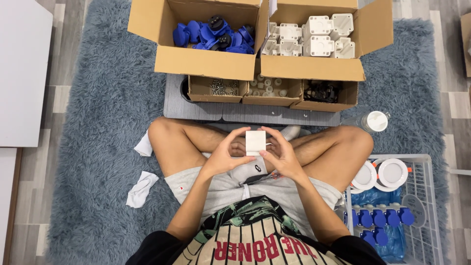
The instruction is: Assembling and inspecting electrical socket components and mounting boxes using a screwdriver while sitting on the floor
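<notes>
Spreading across the wood floor, a shaggy grey-blue rug is lying under a person sitting cross-legged. At twelve o'clock, two large cardboard boxes are standing open: the left box is holding blue plastic parts, the right box white square housings. Below them three small cartons are resting on a grey board. At four o'clock a white wire basket is carrying round white discs and blue pieces. At centre, the left hand and right hand are pinching a small white square block between thumbs and curled fingertips, above the lap.
</notes>
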